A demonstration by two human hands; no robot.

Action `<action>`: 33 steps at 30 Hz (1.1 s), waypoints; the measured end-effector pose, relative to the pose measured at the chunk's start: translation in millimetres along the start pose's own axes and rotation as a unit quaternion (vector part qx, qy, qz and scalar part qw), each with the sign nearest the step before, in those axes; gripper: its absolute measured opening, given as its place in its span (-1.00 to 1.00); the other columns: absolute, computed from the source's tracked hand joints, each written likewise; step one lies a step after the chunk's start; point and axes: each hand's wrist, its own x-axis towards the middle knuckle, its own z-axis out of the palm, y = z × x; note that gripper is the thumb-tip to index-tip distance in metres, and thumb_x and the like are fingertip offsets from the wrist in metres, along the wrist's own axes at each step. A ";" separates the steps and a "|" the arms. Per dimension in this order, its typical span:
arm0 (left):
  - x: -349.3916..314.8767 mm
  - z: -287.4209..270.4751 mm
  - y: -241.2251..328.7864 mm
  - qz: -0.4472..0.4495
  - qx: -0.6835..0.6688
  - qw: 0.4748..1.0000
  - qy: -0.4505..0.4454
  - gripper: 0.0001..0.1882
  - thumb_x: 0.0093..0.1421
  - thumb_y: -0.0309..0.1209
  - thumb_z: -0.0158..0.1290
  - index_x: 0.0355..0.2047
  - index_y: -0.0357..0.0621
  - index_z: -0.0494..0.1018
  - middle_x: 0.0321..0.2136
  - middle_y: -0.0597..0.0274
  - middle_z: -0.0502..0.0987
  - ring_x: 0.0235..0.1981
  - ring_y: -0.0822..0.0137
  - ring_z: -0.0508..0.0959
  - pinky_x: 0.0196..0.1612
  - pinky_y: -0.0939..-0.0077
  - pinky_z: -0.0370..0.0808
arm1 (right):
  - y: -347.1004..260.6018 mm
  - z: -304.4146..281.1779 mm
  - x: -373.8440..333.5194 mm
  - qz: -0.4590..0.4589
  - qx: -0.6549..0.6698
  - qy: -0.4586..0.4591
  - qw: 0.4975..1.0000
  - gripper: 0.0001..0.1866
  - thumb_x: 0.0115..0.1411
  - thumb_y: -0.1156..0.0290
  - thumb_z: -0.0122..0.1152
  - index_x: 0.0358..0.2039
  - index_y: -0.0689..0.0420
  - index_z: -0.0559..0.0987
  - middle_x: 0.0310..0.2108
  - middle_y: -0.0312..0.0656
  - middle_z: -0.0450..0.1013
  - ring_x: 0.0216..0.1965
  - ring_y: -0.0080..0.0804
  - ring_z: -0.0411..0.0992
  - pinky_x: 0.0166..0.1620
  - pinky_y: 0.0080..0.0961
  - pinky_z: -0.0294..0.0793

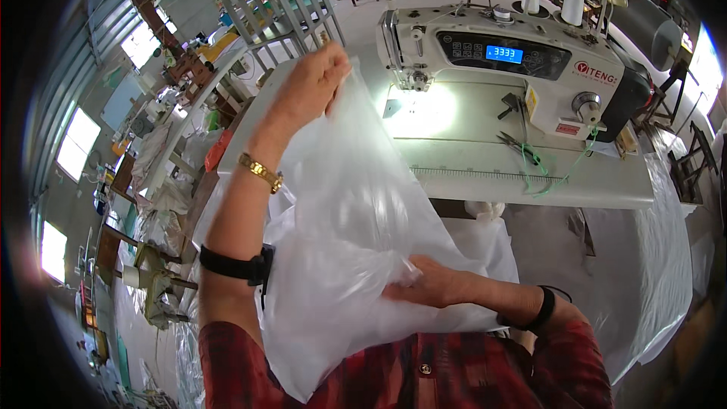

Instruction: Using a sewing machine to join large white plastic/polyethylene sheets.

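A large sheet of translucent white plastic (348, 197) hangs between my two hands and drapes over my lap. My left hand (314, 83) is raised high, its fingers closed on the upper corner of the sheet. Lower down, near my waist, my right hand (424, 282) grips a gathered fold of the same plastic; its fingertips are partly covered by it. Beyond the sheet, on the right, stands a white sewing machine (492, 60) with a lit blue display and a bright lamp by its needle.
On the pale sewing table (454, 174) lie small scissors (519, 144) with green cord, near a ruler strip (485, 174) along the front edge. Thread cones (573, 0) stand behind the machine. A grey slatted rack (280, 7) rises at the far left. Clear plastic (666, 257) hangs off the right side.
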 end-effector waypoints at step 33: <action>17.0 82.6 -199.4 -0.085 -0.068 0.993 0.050 -0.65 0.24 -0.24 0.11 -0.23 -0.37 0.43 -0.39 0.16 0.53 -0.38 0.41 0.52 -0.27 0.52 0.48 | 86.0 -136.6 87.6 -0.017 -0.358 0.309 0.881 -0.55 0.23 0.09 0.10 -0.07 0.22 0.49 0.03 -0.19 0.38 0.14 -0.31 0.27 0.21 -0.33 0.24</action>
